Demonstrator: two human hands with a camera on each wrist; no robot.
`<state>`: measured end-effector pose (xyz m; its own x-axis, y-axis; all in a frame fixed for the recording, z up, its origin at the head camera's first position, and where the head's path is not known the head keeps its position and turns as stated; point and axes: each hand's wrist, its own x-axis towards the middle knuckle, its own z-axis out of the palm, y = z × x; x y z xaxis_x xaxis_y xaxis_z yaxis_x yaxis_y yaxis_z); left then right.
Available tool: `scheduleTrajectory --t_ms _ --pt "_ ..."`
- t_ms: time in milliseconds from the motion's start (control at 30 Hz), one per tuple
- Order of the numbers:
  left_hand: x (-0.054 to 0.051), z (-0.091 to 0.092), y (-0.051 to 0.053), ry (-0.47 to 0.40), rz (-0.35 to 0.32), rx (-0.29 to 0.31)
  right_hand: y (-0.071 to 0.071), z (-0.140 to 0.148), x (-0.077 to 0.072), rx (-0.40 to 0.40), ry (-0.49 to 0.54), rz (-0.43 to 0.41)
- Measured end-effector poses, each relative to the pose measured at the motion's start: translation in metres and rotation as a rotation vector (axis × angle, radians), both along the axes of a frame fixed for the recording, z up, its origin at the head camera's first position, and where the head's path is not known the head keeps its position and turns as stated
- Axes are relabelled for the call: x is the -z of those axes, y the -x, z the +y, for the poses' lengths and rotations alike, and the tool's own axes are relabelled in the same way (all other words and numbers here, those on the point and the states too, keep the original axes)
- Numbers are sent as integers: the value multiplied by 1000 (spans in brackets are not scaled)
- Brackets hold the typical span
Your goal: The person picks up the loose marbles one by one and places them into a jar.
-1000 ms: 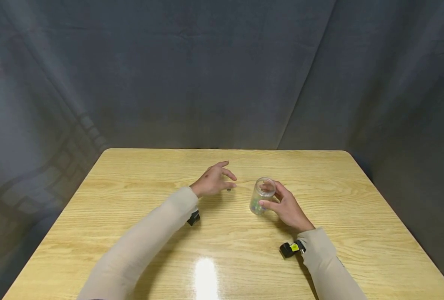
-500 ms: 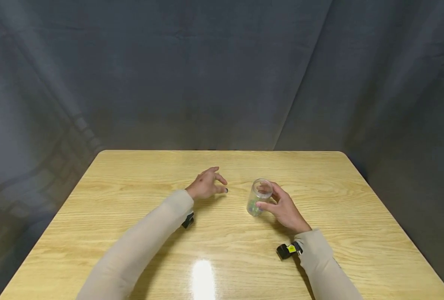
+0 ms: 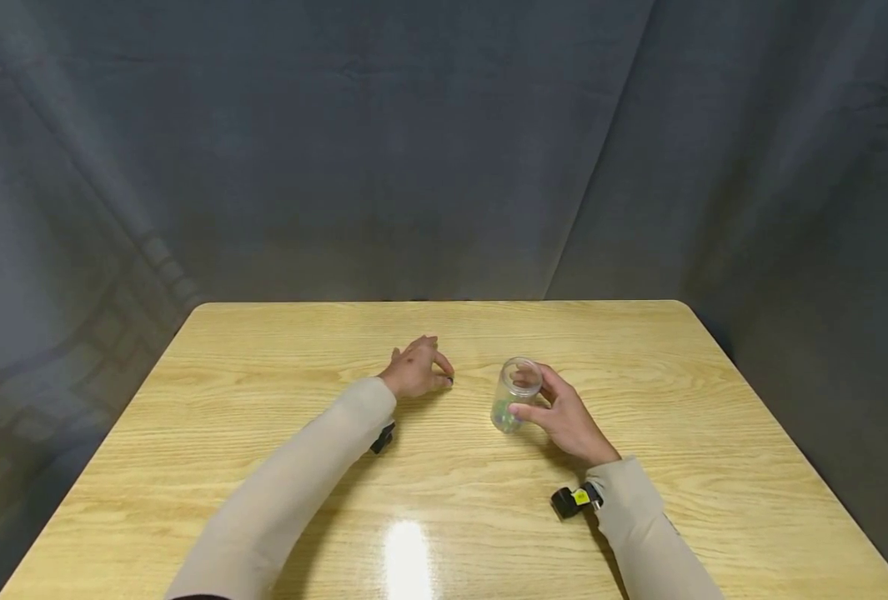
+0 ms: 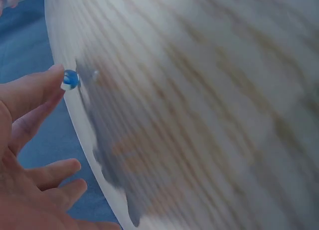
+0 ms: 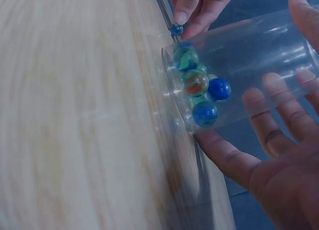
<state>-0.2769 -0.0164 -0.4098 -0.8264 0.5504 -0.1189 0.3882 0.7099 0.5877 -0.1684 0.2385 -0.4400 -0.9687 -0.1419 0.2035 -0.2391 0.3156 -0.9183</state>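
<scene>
In the head view my left hand (image 3: 416,369) is low over the middle of the table, its thumb and index finger pinching a small blue glass marble (image 4: 70,80). The other fingers of that hand are spread apart in the left wrist view. My right hand (image 3: 573,423) holds a clear, lidless jar (image 3: 505,397) from its right side, thumb in front and fingers behind. The jar stands upright or nearly so. Several glass marbles (image 5: 195,84), blue, green and one with orange swirls, lie at its bottom.
Both hands work over a light wood-grain table (image 3: 278,350). A dark grey curtain (image 3: 383,150) hangs behind it and at the sides. Black wrist cameras (image 3: 566,502) sit under the sleeves, and a lamp glare shows near the front.
The thumb and index finger of my left hand have come together on the marble. My right hand keeps its hold on the jar; the head view has shifted slightly.
</scene>
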Motion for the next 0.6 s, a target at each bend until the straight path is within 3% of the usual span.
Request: scheduleTrajectory --t_ms 400,600 --pt "1 4 -2 80 33 -17 2 -2 -1 -2 -5 10" --pt "-3 1 -2 13 22 10 4 0 0 -2 -7 1"
